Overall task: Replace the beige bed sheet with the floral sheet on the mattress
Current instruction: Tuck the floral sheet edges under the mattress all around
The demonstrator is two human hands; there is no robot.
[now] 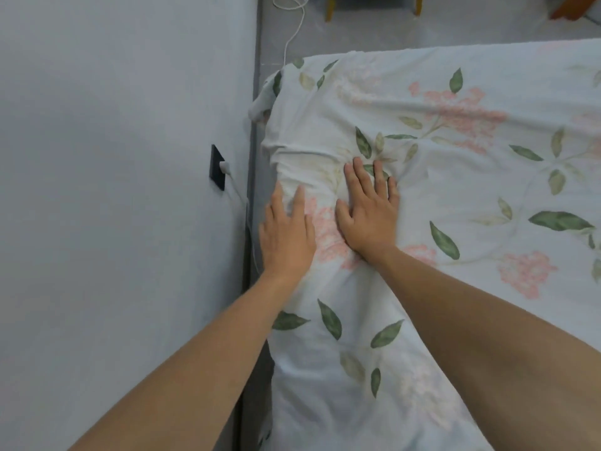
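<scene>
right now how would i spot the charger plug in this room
Start at the pale wall left of the bed. Low on it sits a dark socket plate, and the white charger plug sticks out of it, trailing a thin white cable, unlike the loose one on the floor.

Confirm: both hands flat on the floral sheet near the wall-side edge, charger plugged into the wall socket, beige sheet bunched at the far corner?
Not quite. The head view shows no beige sheet; the floral sheet itself is bunched there. Left hand, right hand and charger are as stated.
</scene>
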